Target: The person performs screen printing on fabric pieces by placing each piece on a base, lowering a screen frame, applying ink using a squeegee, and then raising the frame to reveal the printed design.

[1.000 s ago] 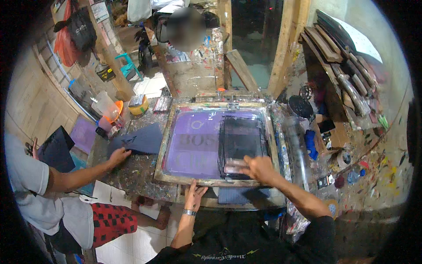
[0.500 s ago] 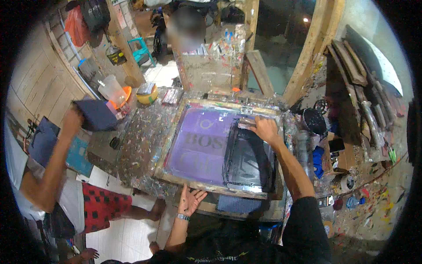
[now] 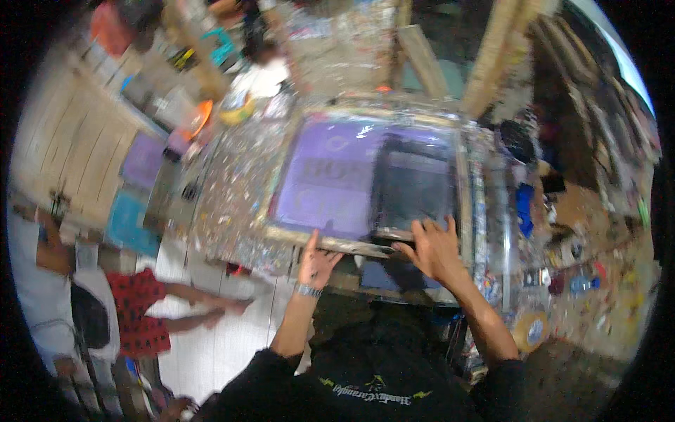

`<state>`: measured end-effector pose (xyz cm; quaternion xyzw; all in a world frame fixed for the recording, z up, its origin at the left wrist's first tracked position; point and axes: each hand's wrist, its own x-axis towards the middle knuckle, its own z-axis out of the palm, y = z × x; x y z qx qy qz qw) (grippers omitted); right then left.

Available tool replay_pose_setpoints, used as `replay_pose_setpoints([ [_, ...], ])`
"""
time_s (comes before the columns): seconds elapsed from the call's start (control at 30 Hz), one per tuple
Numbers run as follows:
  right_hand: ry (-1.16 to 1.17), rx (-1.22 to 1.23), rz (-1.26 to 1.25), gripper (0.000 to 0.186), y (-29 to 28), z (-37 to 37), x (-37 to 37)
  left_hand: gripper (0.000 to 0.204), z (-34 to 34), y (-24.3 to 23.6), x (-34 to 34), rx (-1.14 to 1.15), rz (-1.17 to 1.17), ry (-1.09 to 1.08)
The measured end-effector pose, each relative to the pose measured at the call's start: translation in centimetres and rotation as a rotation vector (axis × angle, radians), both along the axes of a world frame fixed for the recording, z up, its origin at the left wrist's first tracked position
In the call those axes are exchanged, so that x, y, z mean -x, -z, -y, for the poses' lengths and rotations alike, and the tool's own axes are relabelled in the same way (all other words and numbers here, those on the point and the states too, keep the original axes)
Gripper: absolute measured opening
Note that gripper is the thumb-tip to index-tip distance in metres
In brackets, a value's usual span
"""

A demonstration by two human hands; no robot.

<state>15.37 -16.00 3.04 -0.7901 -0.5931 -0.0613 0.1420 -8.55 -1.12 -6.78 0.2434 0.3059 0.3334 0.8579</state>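
Note:
A framed printing screen [image 3: 327, 179] with purple mesh lies on the speckled work table. Black ink [image 3: 415, 179] covers the right part of its mesh, and faint lettering shows on the left part. My right hand [image 3: 437, 250] is closed round a squeegee [image 3: 399, 235] at the near end of the inked area; the fingers partly hide it. At the screen's near rim is my left hand [image 3: 318, 266], palm up and fingers apart, its thumb touching the wooden frame. Dark fabric [image 3: 394, 276] shows below the near rim. Motion blurs the picture.
To the left stands another person in red patterned shorts [image 3: 137, 309]. A blue-green panel [image 3: 135, 224] and a purple panel [image 3: 144, 158] are at the table's left. A tape roll [image 3: 531, 330] and clutter lie at the right. An orange bowl [image 3: 199, 118] sits at the far left.
My right hand has drawn the squeegee from the screen's far end to its near end. My left hand's thumb has come onto the near rim. The other person has lowered an arm; the view has shifted.

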Motion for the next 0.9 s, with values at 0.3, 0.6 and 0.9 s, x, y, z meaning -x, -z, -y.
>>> replay_pose_setpoints([
  [0.3,0.129,-0.544,0.357,0.048,-14.1,-6.6,-4.9,0.042,-6.7,-12.8,-6.3,-0.772,-0.165,-0.209],
  [0.6,0.219,-0.169,0.155,0.068,-26.8,-14.2,-11.0,0.057,-14.6,-0.7,-21.6,-1.901,-1.168,0.337],
  [0.9,0.198,-0.224,0.178,0.075,-28.4,-16.8,-15.4,0.036,-12.6,-5.1,-8.9,-1.381,-1.007,-0.301],
])
